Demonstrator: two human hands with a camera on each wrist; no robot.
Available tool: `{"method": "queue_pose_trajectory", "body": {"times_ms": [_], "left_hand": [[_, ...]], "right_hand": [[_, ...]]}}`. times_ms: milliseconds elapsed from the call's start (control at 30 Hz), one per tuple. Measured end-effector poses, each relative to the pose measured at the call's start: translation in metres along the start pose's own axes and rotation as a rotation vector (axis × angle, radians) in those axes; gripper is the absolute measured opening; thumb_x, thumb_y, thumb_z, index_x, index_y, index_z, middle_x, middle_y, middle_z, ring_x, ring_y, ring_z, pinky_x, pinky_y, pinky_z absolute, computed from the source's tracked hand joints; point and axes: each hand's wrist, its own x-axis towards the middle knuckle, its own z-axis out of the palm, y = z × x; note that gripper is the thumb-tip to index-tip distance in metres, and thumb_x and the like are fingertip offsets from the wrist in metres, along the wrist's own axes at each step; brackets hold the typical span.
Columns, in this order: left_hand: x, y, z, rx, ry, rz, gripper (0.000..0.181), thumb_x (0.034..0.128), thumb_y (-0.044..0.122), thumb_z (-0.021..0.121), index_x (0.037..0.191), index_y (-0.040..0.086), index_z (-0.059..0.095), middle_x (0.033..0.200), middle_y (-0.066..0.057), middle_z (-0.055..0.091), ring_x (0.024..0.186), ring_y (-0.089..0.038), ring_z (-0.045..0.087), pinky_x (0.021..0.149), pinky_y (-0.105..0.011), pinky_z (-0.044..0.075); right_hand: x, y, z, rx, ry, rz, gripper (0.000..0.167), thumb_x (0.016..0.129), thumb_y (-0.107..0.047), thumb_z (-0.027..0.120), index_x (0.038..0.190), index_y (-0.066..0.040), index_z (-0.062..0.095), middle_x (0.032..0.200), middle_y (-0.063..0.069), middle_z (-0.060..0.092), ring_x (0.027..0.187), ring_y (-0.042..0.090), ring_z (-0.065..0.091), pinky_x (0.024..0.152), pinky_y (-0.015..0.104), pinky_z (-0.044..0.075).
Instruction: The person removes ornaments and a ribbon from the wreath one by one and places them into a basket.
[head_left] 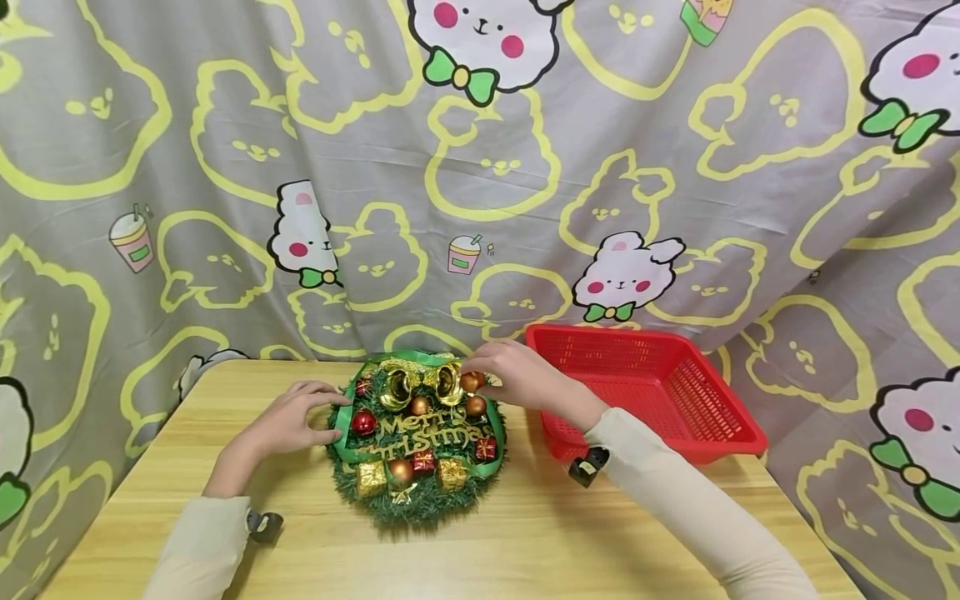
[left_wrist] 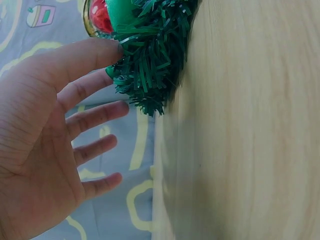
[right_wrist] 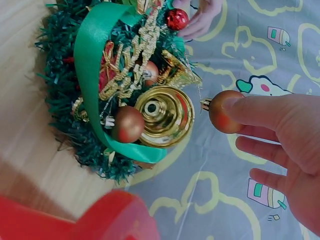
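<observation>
A green tinsel Christmas wreath [head_left: 420,510] lies on the table, with gold "Merry Christmas" lettering, golden bells [right_wrist: 172,125], small gift boxes, baubles and a green ribbon [right_wrist: 89,65]. At its upper right, my right hand [head_left: 528,382] pinches a matte copper bauble [right_wrist: 224,114] between thumb and fingers. A thin string runs from the bauble's gold cap toward the bells. My left hand [head_left: 288,419] is at the wreath's left edge, fingers spread and gently bent. Its thumb meets the tinsel [left_wrist: 150,65]; whether the index fingertip also touches is hard to tell.
A red plastic basket [head_left: 731,446] with perforated walls stands at the right of the wreath, close to my right forearm. Behind the wooden table [head_left: 525,542] hangs a grey patterned curtain [head_left: 510,225].
</observation>
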Motion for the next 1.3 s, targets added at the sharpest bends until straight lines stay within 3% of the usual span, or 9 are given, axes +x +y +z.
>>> {"method": "queue_pose_trajectory", "body": {"times_ms": [467, 600, 767, 900, 1100, 1300], "left_hand": [[0.004, 0.001, 0.001, -0.013, -0.005, -0.006, 0.050, 0.0831, 0.031, 0.083, 0.128, 0.015, 0.070, 0.137, -0.021, 0.060, 0.130, -0.049, 0.047, 0.107, -0.075, 0.034], [0.005, 0.002, -0.001, -0.023, -0.020, -0.008, 0.050, 0.0823, 0.030, 0.084, 0.128, 0.014, 0.070, 0.137, -0.022, 0.059, 0.130, -0.050, 0.046, 0.106, -0.076, 0.034], [0.006, 0.001, -0.003, -0.043, -0.033, -0.019, 0.053, 0.0778, 0.033, 0.087, 0.125, 0.014, 0.072, 0.136, -0.022, 0.060, 0.128, -0.050, 0.047, 0.106, -0.076, 0.034], [0.009, -0.001, -0.005, -0.067, -0.051, -0.024, 0.055, 0.0742, 0.036, 0.089, 0.122, 0.014, 0.073, 0.136, -0.022, 0.060, 0.126, -0.050, 0.047, 0.104, -0.077, 0.035], [0.011, -0.003, -0.008, -0.097, -0.092, -0.037, 0.055, 0.0727, 0.036, 0.090, 0.120, 0.014, 0.074, 0.136, -0.024, 0.058, 0.126, -0.050, 0.046, 0.103, -0.077, 0.035], [0.012, -0.002, -0.007, -0.103, -0.092, -0.033, 0.056, 0.0729, 0.037, 0.089, 0.121, 0.014, 0.073, 0.136, -0.024, 0.058, 0.127, -0.050, 0.046, 0.103, -0.078, 0.035]], "right_hand": [[-0.011, 0.019, -0.029, 0.107, -0.013, 0.038, 0.023, 0.086, -0.010, 0.081, 0.109, -0.014, 0.076, 0.099, -0.002, 0.073, 0.090, 0.015, 0.065, 0.084, 0.031, 0.057], [-0.017, 0.026, -0.041, 0.124, -0.048, 0.106, 0.025, 0.087, -0.010, 0.081, 0.111, -0.015, 0.076, 0.102, -0.002, 0.074, 0.091, 0.015, 0.065, 0.084, 0.033, 0.058], [-0.024, 0.038, -0.055, 0.171, -0.122, 0.226, 0.033, 0.088, -0.012, 0.080, 0.120, -0.014, 0.075, 0.117, 0.000, 0.075, 0.109, 0.019, 0.068, 0.097, 0.039, 0.057], [-0.030, 0.052, -0.066, 0.220, -0.143, 0.269, 0.034, 0.088, -0.011, 0.080, 0.122, -0.010, 0.074, 0.121, 0.005, 0.074, 0.118, 0.025, 0.067, 0.103, 0.044, 0.055], [-0.039, 0.076, -0.077, 0.279, -0.160, 0.354, 0.037, 0.086, -0.008, 0.081, 0.122, -0.008, 0.074, 0.120, 0.007, 0.074, 0.115, 0.026, 0.068, 0.101, 0.049, 0.055], [-0.048, 0.100, -0.076, 0.317, -0.186, 0.432, 0.034, 0.086, -0.007, 0.080, 0.120, -0.005, 0.074, 0.115, 0.009, 0.076, 0.112, 0.029, 0.069, 0.099, 0.051, 0.056]]}}
